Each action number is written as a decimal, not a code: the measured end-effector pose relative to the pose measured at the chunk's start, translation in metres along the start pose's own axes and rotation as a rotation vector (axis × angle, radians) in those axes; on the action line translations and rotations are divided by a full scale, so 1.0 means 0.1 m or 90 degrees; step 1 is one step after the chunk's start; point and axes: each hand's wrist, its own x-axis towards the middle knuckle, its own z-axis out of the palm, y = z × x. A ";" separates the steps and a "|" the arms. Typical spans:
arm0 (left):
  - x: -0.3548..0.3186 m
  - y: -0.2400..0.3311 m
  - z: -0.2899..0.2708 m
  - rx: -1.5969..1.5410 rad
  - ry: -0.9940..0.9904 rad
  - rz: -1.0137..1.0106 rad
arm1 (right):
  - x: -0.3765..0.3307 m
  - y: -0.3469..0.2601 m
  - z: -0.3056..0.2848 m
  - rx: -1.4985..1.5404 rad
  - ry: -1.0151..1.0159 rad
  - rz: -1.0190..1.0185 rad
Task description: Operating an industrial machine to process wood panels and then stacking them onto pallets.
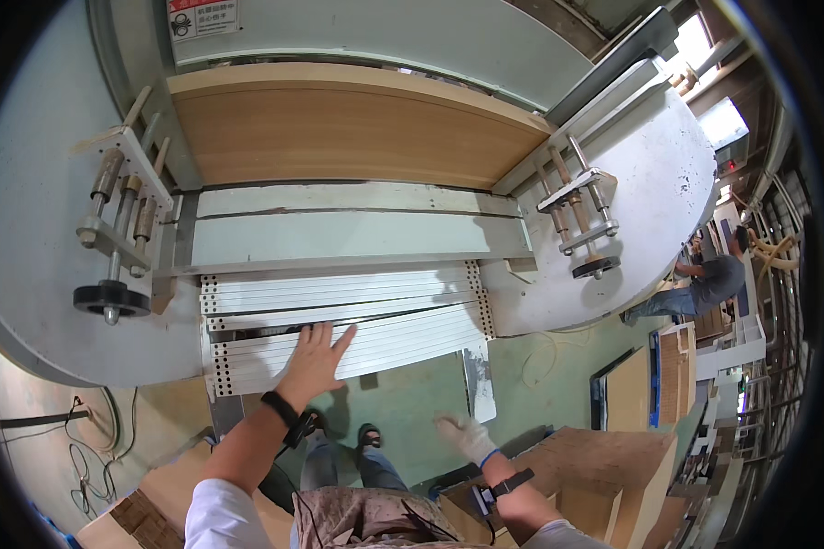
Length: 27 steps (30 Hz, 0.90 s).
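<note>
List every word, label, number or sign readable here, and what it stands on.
White rectangular warning sign with a red band, on the pale grey machine panel: dark pictogram and printed characters, wording not quoted.
Long white slats with dark-dotted ends: no lettering visible.
Background at far right: any text too small and blurred to read.

The green floor (426, 384) spreads beneath the white slats (412, 339). Left of the slats, loose cables (117, 427) lie on it; right of the slats, a thin pale cord (556, 352) loops, with stacked boards (622, 389) farther right. Nearer than the slats stand sandalled feet (369, 436).
</note>
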 end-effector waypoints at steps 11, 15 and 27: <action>-1.09 0.14 0.08 -0.058 0.136 0.074 | 0.51 -1.83 -0.13 -0.385 0.129 -0.514; -1.51 0.33 -0.16 0.154 0.274 0.254 | 0.72 -1.31 -0.29 -0.726 -0.305 -0.772; -3.22 0.81 -0.37 0.451 0.258 0.182 | -0.20 -1.25 1.23 -0.074 -0.995 -0.130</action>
